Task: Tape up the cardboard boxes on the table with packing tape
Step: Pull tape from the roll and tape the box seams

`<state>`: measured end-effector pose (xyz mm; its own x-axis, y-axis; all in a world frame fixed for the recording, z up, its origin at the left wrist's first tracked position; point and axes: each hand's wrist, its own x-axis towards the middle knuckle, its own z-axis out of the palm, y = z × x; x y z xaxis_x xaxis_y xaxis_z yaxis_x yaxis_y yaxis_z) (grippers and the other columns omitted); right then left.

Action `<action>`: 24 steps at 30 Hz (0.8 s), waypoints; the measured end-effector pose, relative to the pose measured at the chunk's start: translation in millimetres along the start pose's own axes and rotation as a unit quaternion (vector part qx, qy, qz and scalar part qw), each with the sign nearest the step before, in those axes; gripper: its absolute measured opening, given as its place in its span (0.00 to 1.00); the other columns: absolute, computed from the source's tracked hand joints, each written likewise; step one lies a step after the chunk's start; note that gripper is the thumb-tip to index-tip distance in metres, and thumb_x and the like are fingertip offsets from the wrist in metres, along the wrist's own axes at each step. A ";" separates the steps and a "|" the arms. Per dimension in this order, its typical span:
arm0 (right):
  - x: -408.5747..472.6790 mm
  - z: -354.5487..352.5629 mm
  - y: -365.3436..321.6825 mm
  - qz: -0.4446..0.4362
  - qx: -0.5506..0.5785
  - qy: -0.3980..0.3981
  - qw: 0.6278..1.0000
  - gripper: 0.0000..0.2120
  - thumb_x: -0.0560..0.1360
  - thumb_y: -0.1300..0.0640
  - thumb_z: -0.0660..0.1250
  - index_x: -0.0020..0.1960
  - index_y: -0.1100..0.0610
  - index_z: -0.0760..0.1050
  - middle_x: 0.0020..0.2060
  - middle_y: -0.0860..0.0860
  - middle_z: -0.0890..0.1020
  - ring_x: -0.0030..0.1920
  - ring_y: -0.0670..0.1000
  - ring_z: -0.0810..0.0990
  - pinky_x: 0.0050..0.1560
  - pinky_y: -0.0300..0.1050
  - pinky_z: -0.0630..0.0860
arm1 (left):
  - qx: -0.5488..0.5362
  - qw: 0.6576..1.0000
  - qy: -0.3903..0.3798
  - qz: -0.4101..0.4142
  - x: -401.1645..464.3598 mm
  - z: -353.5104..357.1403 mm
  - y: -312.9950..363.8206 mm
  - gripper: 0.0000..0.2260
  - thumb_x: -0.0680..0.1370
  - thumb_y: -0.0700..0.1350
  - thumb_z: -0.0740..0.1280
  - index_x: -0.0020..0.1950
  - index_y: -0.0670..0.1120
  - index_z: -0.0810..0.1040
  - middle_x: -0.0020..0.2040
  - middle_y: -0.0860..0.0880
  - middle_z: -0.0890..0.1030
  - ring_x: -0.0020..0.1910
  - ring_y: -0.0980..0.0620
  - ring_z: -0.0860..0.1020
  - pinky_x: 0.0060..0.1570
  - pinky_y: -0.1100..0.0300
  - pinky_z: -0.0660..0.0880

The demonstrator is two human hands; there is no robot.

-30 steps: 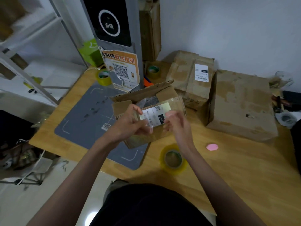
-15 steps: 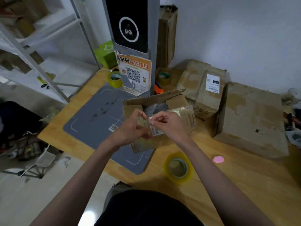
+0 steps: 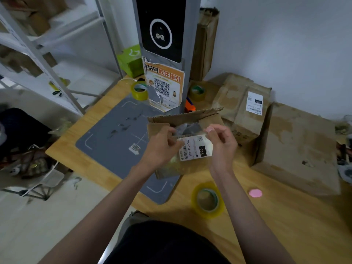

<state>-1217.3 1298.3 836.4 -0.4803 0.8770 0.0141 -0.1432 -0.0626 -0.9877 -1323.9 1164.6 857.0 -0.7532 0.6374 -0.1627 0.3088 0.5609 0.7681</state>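
Head view showed left hand (image 3: 162, 147) and right hand (image 3: 222, 141) pinching a clear tape strip's ends, its length crosswise over the small open box (image 3: 192, 168); roll (image 3: 207, 200) nearer the right

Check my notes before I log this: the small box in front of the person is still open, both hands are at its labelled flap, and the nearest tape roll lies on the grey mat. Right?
One detail is off. The head view shows the nearest tape roll lying on the bare wooden table, beside the grey mat, not on it. The small box is open, with the left hand and right hand at its labelled flap.
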 end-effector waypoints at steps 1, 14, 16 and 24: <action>2.5 -2.0 -1.5 0.012 0.029 0.008 0.999 0.03 0.77 0.65 0.70 0.51 0.64 0.80 0.44 0.53 0.84 0.46 0.49 0.82 0.53 0.46 0.79 | 0.009 1.000 -0.014 -0.005 -4.7 1.5 -4.6 0.12 0.80 0.49 0.70 0.62 0.50 0.75 0.45 0.54 0.85 0.43 0.58 0.81 0.35 0.70 0.75; 23.9 3.1 15.5 0.028 -0.165 -0.332 0.928 0.07 0.75 0.66 0.73 0.51 0.59 0.78 0.44 0.55 0.81 0.45 0.49 0.81 0.46 0.39 0.77 | 0.190 0.967 -0.163 0.037 68.7 -17.2 -18.7 0.17 0.74 0.47 0.77 0.60 0.44 0.84 0.53 0.51 0.79 0.54 0.50 0.77 0.49 0.60 0.71; 25.0 4.0 22.9 0.022 -0.176 -0.348 0.920 0.08 0.74 0.67 0.73 0.51 0.60 0.78 0.43 0.53 0.81 0.45 0.51 0.82 0.47 0.42 0.78 | 0.175 0.969 -0.170 0.022 75.1 -16.2 -22.9 0.14 0.74 0.46 0.76 0.58 0.46 0.85 0.48 0.53 0.78 0.48 0.54 0.75 0.42 0.67 0.68; 21.2 12.2 38.9 -0.046 -0.241 -0.359 0.900 0.08 0.73 0.67 0.74 0.49 0.59 0.79 0.41 0.50 0.82 0.43 0.49 0.81 0.46 0.39 0.78 | 0.032 0.984 -0.177 -0.017 81.3 -13.3 -43.9 0.11 0.76 0.44 0.75 0.58 0.46 0.86 0.45 0.57 0.82 0.46 0.61 0.75 0.38 0.81 0.66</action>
<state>-1243.7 1308.6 800.2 -0.9464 0.3221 0.0253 0.0979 0.3605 -0.9276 -1406.4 1184.7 818.3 -0.5182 0.7552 -0.4014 0.3312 0.6100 0.7199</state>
